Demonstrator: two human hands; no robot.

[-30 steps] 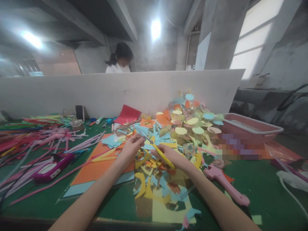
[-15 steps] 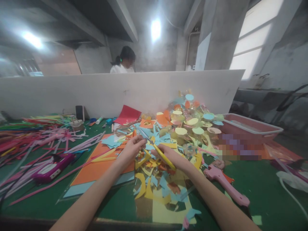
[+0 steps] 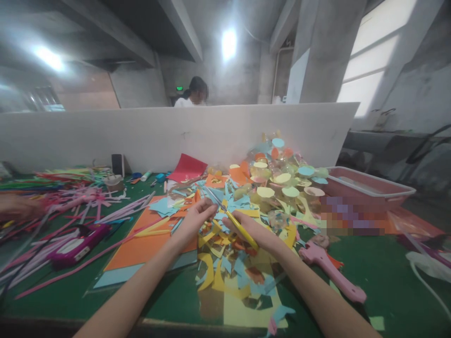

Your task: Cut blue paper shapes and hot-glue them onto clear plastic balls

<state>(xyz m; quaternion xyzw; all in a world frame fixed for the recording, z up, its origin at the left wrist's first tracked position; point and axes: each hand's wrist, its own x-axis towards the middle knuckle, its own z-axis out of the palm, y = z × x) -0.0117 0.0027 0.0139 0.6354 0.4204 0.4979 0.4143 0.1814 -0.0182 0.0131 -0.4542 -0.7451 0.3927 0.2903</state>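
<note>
My right hand (image 3: 248,228) is closed round the yellow handles of a pair of scissors (image 3: 241,229). Their blades point up and left, past the fingertips of my left hand (image 3: 200,215). That hand is pinched at the blades, against a piece of light blue paper (image 3: 215,193); its exact outline is lost among other scraps. Beneath both hands lies a heap of yellow, blue and orange paper offcuts (image 3: 220,244). Orange sheets (image 3: 141,244) rest under my left forearm.
Clear round pieces topped with paper discs (image 3: 282,178) are piled at back right, beside a pink bin (image 3: 369,183). A pink glue gun (image 3: 333,272) lies right, a purple device (image 3: 79,244) left. Another person's blurred hand (image 3: 19,209) reaches in left. Beyond a white partition (image 3: 141,136) is a person (image 3: 192,94).
My hands and the scissors have barely shifted. The other person's hand at the left edge has come further into view. The person behind the partition has moved slightly right.
</note>
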